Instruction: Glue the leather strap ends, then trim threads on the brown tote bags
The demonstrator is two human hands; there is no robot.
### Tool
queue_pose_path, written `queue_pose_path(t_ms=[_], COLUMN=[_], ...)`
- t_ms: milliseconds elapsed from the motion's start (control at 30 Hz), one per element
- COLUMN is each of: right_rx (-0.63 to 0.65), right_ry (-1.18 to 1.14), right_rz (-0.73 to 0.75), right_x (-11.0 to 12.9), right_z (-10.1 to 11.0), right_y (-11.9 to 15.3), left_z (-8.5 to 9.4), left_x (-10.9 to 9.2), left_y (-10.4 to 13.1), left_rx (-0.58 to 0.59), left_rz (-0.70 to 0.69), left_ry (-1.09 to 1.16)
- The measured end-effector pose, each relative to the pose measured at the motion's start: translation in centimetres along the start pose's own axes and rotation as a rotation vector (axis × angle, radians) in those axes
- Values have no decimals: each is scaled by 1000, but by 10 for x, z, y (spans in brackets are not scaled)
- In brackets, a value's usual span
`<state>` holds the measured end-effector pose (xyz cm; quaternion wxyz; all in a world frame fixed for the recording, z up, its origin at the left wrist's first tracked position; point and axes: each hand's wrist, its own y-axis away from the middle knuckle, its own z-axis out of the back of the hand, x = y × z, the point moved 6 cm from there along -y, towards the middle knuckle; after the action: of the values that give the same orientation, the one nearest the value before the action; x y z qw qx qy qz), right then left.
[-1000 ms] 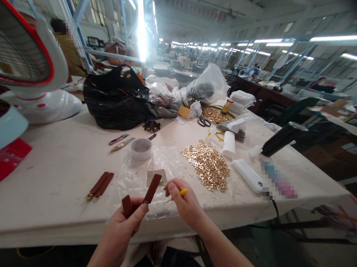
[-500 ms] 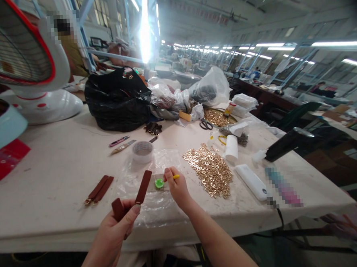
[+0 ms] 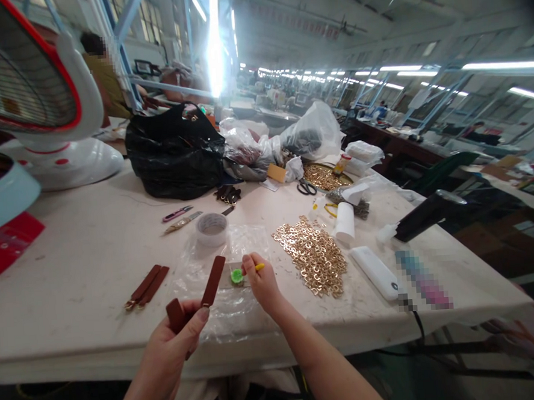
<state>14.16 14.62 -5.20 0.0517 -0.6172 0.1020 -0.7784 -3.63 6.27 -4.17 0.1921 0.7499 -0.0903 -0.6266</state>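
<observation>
My left hand is closed on a brown leather strap, pinched near its small metal ring, with the other end of the strap standing up behind the thumb. My right hand grips a thin yellow stick between thumb and fingers. Its tip is near a small bright green cap, though whether they touch is hard to see. The cap lies on a clear plastic sheet. To the left, brown straps with metal rings lie side by side. A pile of gold D-rings is right of my right hand.
A tape roll, snips and a utility knife lie beyond the sheet. Black scissors, a white cylinder and a white device are to the right. A black bag and fan stand behind.
My right hand has shifted slightly left, bringing the yellow stick closer to the green cap. My left hand keeps its hold on the strap. The view has moved a little.
</observation>
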Motion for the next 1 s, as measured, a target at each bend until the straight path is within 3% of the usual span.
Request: queue_pose_path(t_ms=[167,267,433,733,1000], right_rx=[-154,-223,-164,-112,-243], right_ry=[-256,-500,-685,-672,-702], right_rz=[8,-60,-101,-106,-36], right_x=[28,53,83,77,90], right_z=[26,40,34,19,46], right_y=[8,20,43,50,55], left_z=[0,-8,-19,-19,-23], left_x=[-3,-2,-2,-5,-7], left_y=[4,5,9,16,20], left_rx=[-19,35,102,128,110], left_rz=[-13,-6,-8,-19,17], left_ry=[-44,-77,-94,-90,-22])
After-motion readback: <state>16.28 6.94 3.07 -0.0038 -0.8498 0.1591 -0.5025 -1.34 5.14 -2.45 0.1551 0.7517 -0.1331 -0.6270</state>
